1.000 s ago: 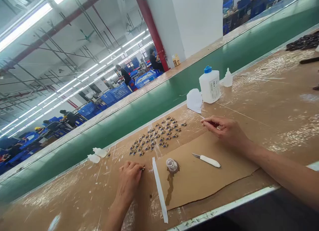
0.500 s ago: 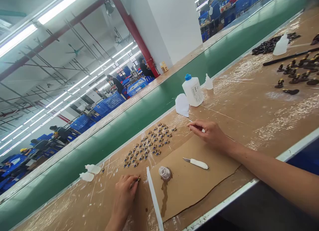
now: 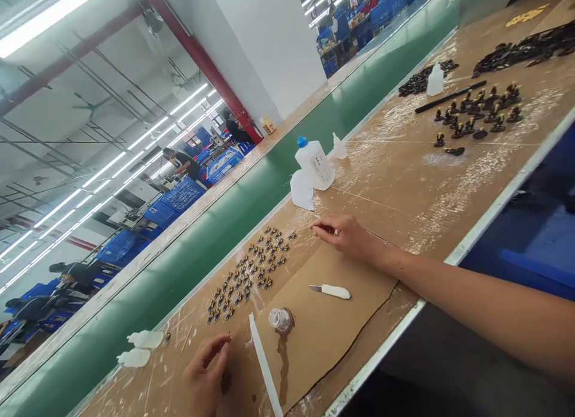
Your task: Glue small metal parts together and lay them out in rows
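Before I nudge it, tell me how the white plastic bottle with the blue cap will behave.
The white plastic bottle with the blue cap stands upright and taller than wide, so a high push may tip it. Its smooth plastic looks slippery; probably light unless full.

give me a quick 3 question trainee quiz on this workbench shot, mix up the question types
1. True or false: the white-handled knife is held in the right hand.
2. Multiple choice: the cap on the big white bottle is (a) red (b) blue (c) black.
3. Fill in: the small clear round container sits between the knife and the long white ____.

Key
1. False; the knife lies free on the cardboard sheet, and the right hand rests beyond it, near the cluster of small parts.
2. b
3. strip; the left hand is just on its other side.
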`<state>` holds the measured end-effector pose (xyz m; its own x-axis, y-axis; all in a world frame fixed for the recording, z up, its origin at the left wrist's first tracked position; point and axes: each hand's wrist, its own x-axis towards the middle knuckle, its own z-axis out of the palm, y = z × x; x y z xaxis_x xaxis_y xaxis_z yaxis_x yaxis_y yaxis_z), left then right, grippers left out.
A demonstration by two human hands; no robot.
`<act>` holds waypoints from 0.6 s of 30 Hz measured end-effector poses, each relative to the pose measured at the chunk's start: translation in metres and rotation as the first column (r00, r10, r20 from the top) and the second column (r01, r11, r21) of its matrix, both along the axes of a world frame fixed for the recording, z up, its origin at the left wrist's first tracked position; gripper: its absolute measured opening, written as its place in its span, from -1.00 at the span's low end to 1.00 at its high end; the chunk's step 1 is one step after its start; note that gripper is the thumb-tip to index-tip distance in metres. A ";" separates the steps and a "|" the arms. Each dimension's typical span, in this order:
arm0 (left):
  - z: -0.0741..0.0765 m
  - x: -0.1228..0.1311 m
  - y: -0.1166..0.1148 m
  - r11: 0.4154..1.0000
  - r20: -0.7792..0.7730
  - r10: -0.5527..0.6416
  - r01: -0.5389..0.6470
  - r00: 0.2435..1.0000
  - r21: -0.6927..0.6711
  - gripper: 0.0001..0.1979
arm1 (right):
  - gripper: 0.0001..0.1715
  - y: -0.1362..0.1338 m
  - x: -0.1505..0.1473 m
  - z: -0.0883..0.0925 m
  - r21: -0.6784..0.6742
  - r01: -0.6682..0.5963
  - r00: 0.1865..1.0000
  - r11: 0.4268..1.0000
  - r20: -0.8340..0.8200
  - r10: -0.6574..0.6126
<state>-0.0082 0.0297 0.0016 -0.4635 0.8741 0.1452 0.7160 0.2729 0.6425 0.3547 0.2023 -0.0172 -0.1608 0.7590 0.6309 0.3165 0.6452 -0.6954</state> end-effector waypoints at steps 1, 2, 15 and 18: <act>0.004 0.003 0.000 0.999 0.095 0.036 -0.034 0.995 -0.020 -0.51 | -0.72 0.000 0.000 0.000 -0.004 -0.003 1.000 1.000 0.005 0.003; 0.009 0.008 -0.001 0.997 0.162 0.066 -0.060 0.985 -0.043 -0.48 | -0.71 0.000 0.000 0.001 -0.007 -0.006 1.000 1.000 0.009 0.006; 0.044 0.081 0.011 0.998 0.271 -0.011 0.026 0.963 -0.052 -0.53 | -0.72 0.002 -0.001 0.000 0.012 0.004 1.000 1.000 0.022 -0.005; 0.040 0.073 0.018 0.987 0.179 -0.139 0.152 0.974 -0.058 -0.56 | -0.72 0.002 -0.001 0.001 0.012 -0.002 1.000 1.000 0.019 0.002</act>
